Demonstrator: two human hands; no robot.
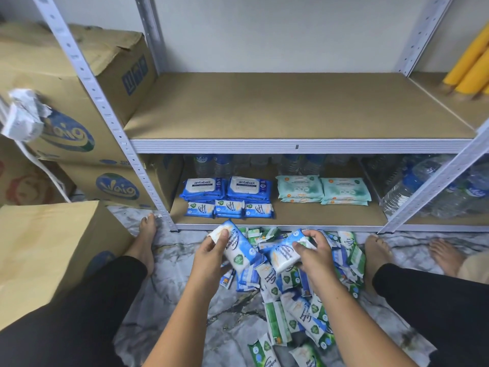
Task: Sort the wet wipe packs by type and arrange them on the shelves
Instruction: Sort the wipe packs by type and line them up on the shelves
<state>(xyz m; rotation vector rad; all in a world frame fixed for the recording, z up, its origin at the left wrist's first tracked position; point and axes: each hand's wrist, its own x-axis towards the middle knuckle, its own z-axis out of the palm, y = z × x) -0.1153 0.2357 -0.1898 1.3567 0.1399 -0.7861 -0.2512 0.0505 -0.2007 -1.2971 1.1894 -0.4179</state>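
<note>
Far to the left of the left hand, two brown cardboard boxes with blue oval logos sit stacked. A crumpled scrap of white paper shows in front of the upper one. Nearer, also left of that hand, a plain tan cardboard box stands on the grey-white marbled floor. Beyond and to the right of the right hand, clear plastic water bottles with blue labels crowd together. Higher on the far right are yellow cylinders, possibly rolls, cut off by the frame edge.
</note>
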